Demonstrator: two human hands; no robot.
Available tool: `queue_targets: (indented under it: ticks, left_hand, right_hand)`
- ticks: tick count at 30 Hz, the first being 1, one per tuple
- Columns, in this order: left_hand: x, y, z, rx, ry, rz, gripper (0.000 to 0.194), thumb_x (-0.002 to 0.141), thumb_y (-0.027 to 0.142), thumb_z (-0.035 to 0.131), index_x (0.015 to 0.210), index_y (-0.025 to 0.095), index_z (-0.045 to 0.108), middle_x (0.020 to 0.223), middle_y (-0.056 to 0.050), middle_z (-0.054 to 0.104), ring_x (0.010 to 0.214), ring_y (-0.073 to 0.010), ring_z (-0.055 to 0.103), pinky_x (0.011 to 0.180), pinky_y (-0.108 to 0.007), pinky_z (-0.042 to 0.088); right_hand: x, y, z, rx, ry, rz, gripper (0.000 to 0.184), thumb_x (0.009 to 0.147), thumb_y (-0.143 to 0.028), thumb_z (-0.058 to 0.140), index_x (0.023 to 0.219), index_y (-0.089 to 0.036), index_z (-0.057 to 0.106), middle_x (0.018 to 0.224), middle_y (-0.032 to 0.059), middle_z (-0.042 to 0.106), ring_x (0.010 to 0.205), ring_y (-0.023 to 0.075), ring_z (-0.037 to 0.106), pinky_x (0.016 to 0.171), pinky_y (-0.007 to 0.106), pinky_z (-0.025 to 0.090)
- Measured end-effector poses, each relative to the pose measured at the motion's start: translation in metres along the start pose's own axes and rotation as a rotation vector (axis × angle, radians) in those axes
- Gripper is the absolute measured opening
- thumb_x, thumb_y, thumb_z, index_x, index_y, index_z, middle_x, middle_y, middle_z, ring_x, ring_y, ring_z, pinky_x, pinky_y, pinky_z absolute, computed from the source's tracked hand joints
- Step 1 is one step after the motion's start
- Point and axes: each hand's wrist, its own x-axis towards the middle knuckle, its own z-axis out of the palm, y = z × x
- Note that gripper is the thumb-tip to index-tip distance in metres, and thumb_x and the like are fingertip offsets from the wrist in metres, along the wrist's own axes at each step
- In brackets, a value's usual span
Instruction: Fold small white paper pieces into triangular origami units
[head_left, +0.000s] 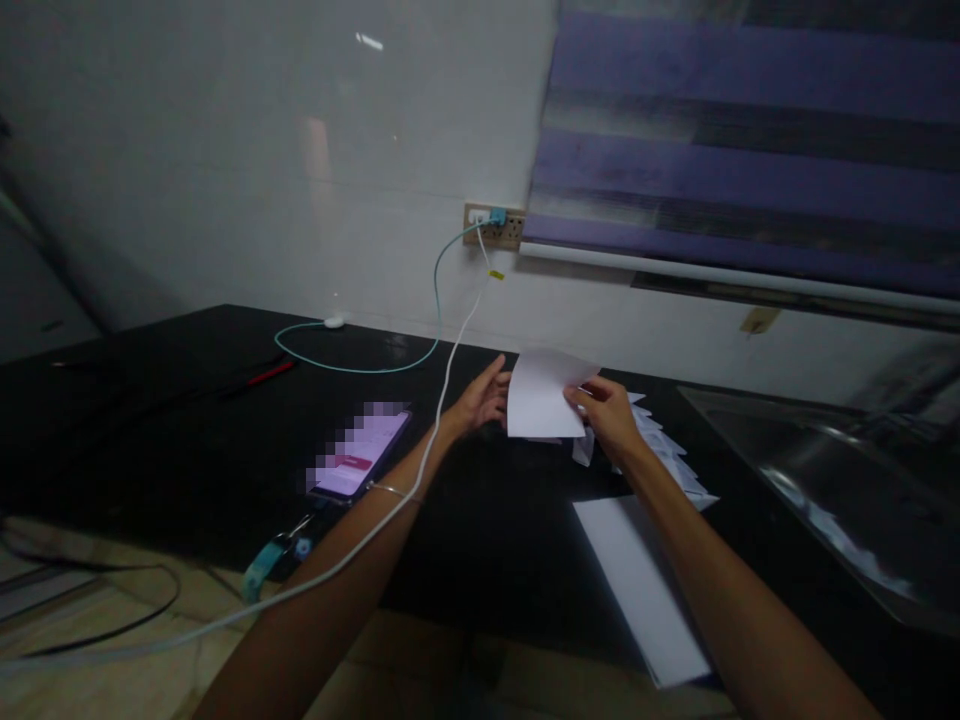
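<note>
Both my hands hold a white sheet of paper (pixel 541 392) upright above the black countertop (pixel 187 440). My left hand (pixel 480 400) grips its left edge, fingers closed on it. My right hand (pixel 604 410) pinches its right edge. Behind and to the right of my right hand lies a pile of small folded white papers (pixel 675 460). A stack of flat white sheets (pixel 637 585) sits near the counter's front edge under my right forearm.
A lit phone (pixel 360 455) lies left of my left arm, with a white cable (pixel 450 370) running across it up to a wall socket (pixel 491 225). A teal cable (pixel 352 365) loops on the counter. A steel sink (pixel 825 480) is at the right.
</note>
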Motion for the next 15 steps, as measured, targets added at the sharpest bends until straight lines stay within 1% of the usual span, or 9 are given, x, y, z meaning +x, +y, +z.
queue_targets:
  ticks: [1, 2, 4, 6, 7, 9, 11, 12, 15]
  left_hand:
    - [0.001, -0.001, -0.001, -0.058, -0.042, -0.053, 0.071, 0.083, 0.077, 0.048, 0.095, 0.011, 0.073, 0.076, -0.012, 0.070, 0.061, -0.0151, 0.061, 0.053, -0.025, 0.044]
    - [0.001, -0.001, 0.000, -0.102, -0.081, -0.107, 0.074, 0.082, 0.080, 0.047, 0.092, 0.011, 0.073, 0.075, -0.012, 0.070, 0.062, -0.0151, 0.061, 0.054, -0.025, 0.045]
    - [0.001, -0.002, 0.002, -0.139, -0.132, -0.198, 0.068, 0.082, 0.076, 0.053, 0.088, 0.011, 0.072, 0.076, -0.010, 0.070, 0.063, -0.0140, 0.062, 0.056, -0.023, 0.046]
    - [-0.002, -0.001, 0.008, -0.147, -0.153, -0.241, 0.057, 0.082, 0.067, 0.063, 0.088, 0.011, 0.073, 0.078, -0.010, 0.070, 0.066, -0.0139, 0.063, 0.059, -0.023, 0.047]
    - [-0.004, 0.000, 0.010, -0.149, -0.161, -0.242, 0.052, 0.081, 0.061, 0.067, 0.089, 0.011, 0.073, 0.079, -0.011, 0.071, 0.068, -0.0147, 0.064, 0.061, -0.024, 0.048]
    - [-0.010, 0.002, 0.016, -0.138, -0.215, -0.259, 0.044, 0.079, 0.051, 0.075, 0.094, 0.009, 0.074, 0.083, -0.014, 0.072, 0.074, -0.0170, 0.066, 0.064, -0.026, 0.049]
    - [-0.016, 0.004, 0.018, -0.114, -0.296, -0.269, 0.040, 0.074, 0.041, 0.082, 0.097, 0.009, 0.074, 0.087, -0.012, 0.072, 0.077, -0.0169, 0.067, 0.067, -0.025, 0.050]
    - [-0.018, 0.005, 0.019, -0.086, -0.319, -0.266, 0.039, 0.073, 0.038, 0.083, 0.097, 0.009, 0.074, 0.088, -0.011, 0.072, 0.076, -0.0159, 0.066, 0.067, -0.024, 0.050]
    - [-0.020, 0.004, 0.019, -0.036, -0.344, -0.235, 0.039, 0.069, 0.036, 0.087, 0.092, 0.008, 0.073, 0.080, -0.008, 0.071, 0.067, -0.0121, 0.064, 0.065, -0.023, 0.048]
  right_hand:
    - [0.000, -0.001, 0.001, -0.024, -0.019, -0.049, 0.022, 0.068, -0.030, 0.073, 0.086, -0.018, 0.078, 0.088, 0.0061, 0.077, 0.081, 0.0202, 0.068, 0.076, 0.036, 0.054]
    - [-0.001, -0.003, 0.001, -0.047, -0.066, -0.105, 0.017, 0.070, -0.027, 0.071, 0.082, -0.019, 0.079, 0.088, 0.0061, 0.077, 0.085, 0.0208, 0.068, 0.081, 0.037, 0.053]
    - [-0.003, -0.007, 0.003, -0.097, -0.176, -0.214, 0.017, 0.071, -0.022, 0.067, 0.081, -0.022, 0.080, 0.092, 0.0062, 0.077, 0.093, 0.0220, 0.069, 0.087, 0.039, 0.052]
    - [-0.005, -0.011, 0.004, -0.130, -0.221, -0.284, 0.019, 0.071, -0.018, 0.066, 0.082, -0.024, 0.081, 0.094, 0.0061, 0.077, 0.095, 0.0224, 0.069, 0.088, 0.039, 0.052]
    - [-0.007, -0.012, 0.004, -0.136, -0.223, -0.306, 0.020, 0.072, -0.018, 0.066, 0.083, -0.024, 0.081, 0.094, 0.0062, 0.077, 0.095, 0.0225, 0.069, 0.088, 0.039, 0.052]
    - [-0.009, -0.013, 0.006, -0.134, -0.208, -0.329, 0.019, 0.075, -0.020, 0.067, 0.088, -0.024, 0.080, 0.099, 0.0069, 0.077, 0.098, 0.0226, 0.069, 0.087, 0.039, 0.052]
    - [-0.010, -0.012, 0.008, -0.118, -0.176, -0.317, 0.020, 0.078, -0.023, 0.068, 0.095, -0.023, 0.079, 0.104, 0.0076, 0.076, 0.100, 0.0224, 0.069, 0.089, 0.039, 0.052]
    - [-0.011, -0.010, 0.009, -0.101, -0.156, -0.296, 0.024, 0.077, -0.023, 0.069, 0.099, -0.022, 0.077, 0.106, 0.0077, 0.076, 0.100, 0.0222, 0.069, 0.089, 0.038, 0.052]
    - [-0.009, -0.002, 0.014, 0.011, -0.094, -0.231, 0.038, 0.074, -0.026, 0.074, 0.112, -0.022, 0.071, 0.108, 0.0081, 0.075, 0.101, 0.0218, 0.069, 0.090, 0.037, 0.053]
